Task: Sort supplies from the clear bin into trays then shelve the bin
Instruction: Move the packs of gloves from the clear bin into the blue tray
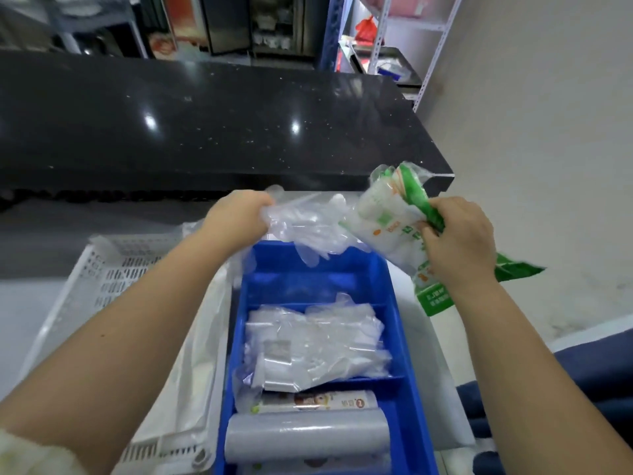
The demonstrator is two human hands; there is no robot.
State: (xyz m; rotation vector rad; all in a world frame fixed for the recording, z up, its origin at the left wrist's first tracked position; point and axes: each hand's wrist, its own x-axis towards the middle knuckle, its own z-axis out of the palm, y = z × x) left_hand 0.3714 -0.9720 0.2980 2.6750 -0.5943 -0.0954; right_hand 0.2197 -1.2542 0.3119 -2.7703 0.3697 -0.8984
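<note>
Items seen at the bench, from where I stood:

- Left hand (239, 214): held over the far end of the tray, fingers curled into a bunch of clear film (308, 231). The fingertips were buried in it. The film hung down over the tray's far edge.
- Right hand (462, 241): just past the tray's right rim, fingers and thumb closed round a green packet (383, 214), which was tilted, its top toward the counter corner. The packet and film touched.
- Blue tray (308, 282): three compartments.
  - Far compartment: bare blue floor, open room.
  - Middle compartment: clear packs (308, 344) filling it, with one corner overhanging the near divider.
  - Near compartment: a printed roll (315, 402) and a plain roll (308, 437) side by side, filling the width.
- Pale translucent surface (431, 371): against the tray's right wall. I could not tell whether it was the bin.
- White crate (113, 269): slotted, just left of the tray, under the left forearm.
- Black counter (205, 125): beyond the hands, its edge overhanging. Its right corner was close above the packet.
- Wall (548, 132): to the right, with open floor between it and the tray.
- Rack (394, 36): far right, behind the counter.
</note>
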